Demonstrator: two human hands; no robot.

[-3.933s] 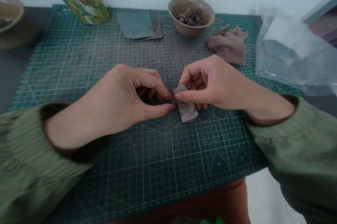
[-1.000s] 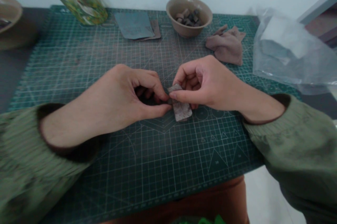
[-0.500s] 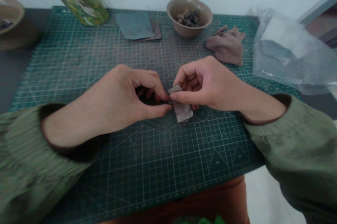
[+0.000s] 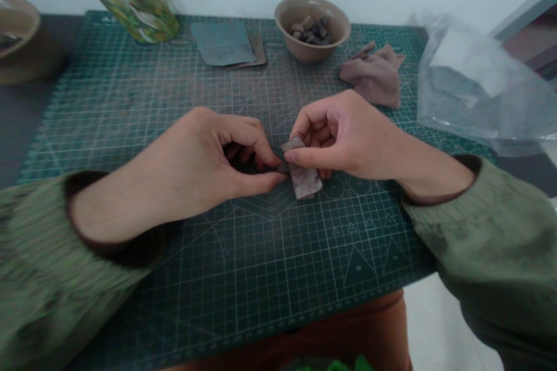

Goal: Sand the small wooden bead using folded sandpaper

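My green cutting mat point(image 4: 108, 98), printed with a pale grid, spreads across the view. At 2 o'clock a clear plastic bag point(image 4: 483, 86) lies bunched over its edge, with something pale inside. At 11 o'clock stands a glass bottle point(image 4: 133, 8) with a green and yellow pattern, blurred, and at 10 o'clock, off the mat, sits a brown bowl point(image 4: 15, 22). At 12 o'clock a tan ceramic bowl point(image 4: 296, 46) holds small dark chunks point(image 4: 311, 28), and just left of it a blue-grey sheet point(image 4: 221, 43) lies on a brown sheet point(image 4: 260, 49). A crumpled mauve cloth point(image 4: 374, 78) lies at 1 o'clock.

My green sleeves point(image 4: 496, 237) reach in from 8 and 4 o'clock. Near the mat's middle, my left hand point(image 4: 183, 179) and right hand point(image 4: 343, 133) nearly meet over a mottled grey-brown strip point(image 4: 306, 182), its lower end resting on the mat. My right thumb presses across its upper end, with the other fingers curled behind. My left thumb and forefinger pinch a small dark bit point(image 4: 282, 167) against its left edge; what that bit is, I cannot tell.
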